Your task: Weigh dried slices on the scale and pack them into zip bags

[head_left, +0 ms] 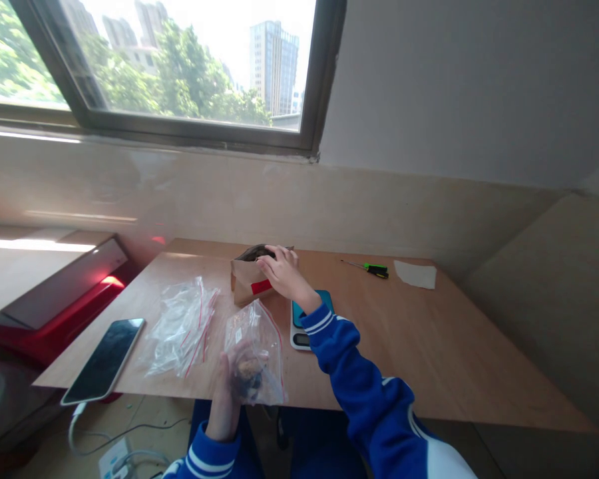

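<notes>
My left hand [225,386] is closed on a clear zip bag [259,332] with a red seal strip, held at the table's front edge. Inside the zip bag are a light-brown lump and some dark pieces, blurred by the plastic. My right hand [282,271] reaches over the mouth of a brown paper bag [241,276] with a red label. Its fingers are bent together at the opening, and what they pinch, if anything, cannot be made out. Dark contents show in the paper bag. Partly under my right wrist lies a small kitchen scale [300,340] with a teal top.
A pile of clear zip bags [180,326] lies on the left of the wooden table [429,359], beside a phone [104,359] with a white cable. Farther back on the right are a green-and-black screwdriver [377,269] and a white paper piece [416,275]. A wall and window stand behind.
</notes>
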Demonstrator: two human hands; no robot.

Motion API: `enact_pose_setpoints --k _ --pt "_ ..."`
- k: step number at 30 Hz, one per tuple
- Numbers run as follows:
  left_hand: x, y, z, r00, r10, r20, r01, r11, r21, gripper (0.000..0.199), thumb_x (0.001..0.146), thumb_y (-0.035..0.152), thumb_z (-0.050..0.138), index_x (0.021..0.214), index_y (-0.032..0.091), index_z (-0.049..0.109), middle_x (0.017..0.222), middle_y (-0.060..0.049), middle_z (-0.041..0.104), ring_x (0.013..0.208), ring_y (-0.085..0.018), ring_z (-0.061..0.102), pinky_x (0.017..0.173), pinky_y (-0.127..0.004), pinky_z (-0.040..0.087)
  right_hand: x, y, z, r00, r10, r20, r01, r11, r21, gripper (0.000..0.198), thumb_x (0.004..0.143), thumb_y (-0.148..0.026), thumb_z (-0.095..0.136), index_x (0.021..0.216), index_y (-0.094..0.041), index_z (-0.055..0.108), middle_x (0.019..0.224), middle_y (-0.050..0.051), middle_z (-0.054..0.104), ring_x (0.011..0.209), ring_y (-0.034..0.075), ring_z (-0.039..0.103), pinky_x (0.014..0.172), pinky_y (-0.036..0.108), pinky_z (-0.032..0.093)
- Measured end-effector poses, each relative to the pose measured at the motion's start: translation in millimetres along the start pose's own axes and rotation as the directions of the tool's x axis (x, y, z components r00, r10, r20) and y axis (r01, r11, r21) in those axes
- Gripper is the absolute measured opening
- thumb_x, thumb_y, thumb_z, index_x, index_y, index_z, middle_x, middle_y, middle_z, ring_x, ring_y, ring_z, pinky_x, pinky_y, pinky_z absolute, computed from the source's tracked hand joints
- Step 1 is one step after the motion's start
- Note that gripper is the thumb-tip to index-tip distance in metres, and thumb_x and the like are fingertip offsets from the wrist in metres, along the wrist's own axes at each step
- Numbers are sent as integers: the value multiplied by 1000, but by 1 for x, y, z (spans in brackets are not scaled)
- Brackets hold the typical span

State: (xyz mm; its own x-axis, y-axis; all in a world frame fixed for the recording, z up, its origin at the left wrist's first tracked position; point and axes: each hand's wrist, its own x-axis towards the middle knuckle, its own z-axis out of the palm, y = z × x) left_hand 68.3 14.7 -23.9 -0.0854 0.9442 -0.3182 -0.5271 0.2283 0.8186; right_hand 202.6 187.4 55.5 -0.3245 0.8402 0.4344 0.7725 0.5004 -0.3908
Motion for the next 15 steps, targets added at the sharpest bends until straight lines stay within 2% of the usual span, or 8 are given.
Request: enact_pose_setpoints --k 4,7,9,12,13,15 --pt "3 -1 -7 1000 -11 18 11 1000 11 81 74 78 50 127 17 56 94 -12 72 71 -23 68 43 -24 40 -10 -2 -6 989 54 -141 -37 992 121 30 99 -31 43 122 -23 60 135 11 50 130 24 40 112 47 25" --pt "8 -2 -13 999 1 38 -2 1000 6 84 74 79 49 131 18 54 98 -12 73 81 -26 69 53 -29 50 -35 -16 -26 978 64 -198 11 936 352 22 93 -19 46 109 -19 62 119 10 57 116 22 51 104 40 36" --pt "12 -3 -14 999 21 33 -22 999 26 84 73 80 48 128 17 57 100 -13 73 89 -28 69 64 -34 54 -59 -27 -40 994 36 -103 30 819 574 19 92 -14 43 93 -19 62 99 6 61 97 17 59 89 32 46" --pt "15 -6 -12 997 74 -16 -73 994 77 81 73 79 48 121 16 62 103 -13 73 97 -29 68 71 -36 56 -95 -41 -51 989 -45 141 -81 634 769 19 90 -11 43 84 -19 59 84 2 62 81 14 60 75 27 48" --pt "16 -7 -10 996 86 -34 -83 992 92 80 73 79 49 120 16 62 105 -12 73 98 -29 68 72 -36 57 -105 -44 -50 976 -73 204 -117 614 780 20 89 -9 43 83 -19 59 84 1 62 80 14 61 74 26 48" --pt "17 -11 -7 993 102 -66 -93 988 124 80 72 79 51 122 18 61 106 -11 73 97 -28 68 72 -37 58 -121 -48 -43 955 -88 284 -164 644 747 22 87 -5 42 84 -18 58 84 2 63 81 14 61 74 26 48"
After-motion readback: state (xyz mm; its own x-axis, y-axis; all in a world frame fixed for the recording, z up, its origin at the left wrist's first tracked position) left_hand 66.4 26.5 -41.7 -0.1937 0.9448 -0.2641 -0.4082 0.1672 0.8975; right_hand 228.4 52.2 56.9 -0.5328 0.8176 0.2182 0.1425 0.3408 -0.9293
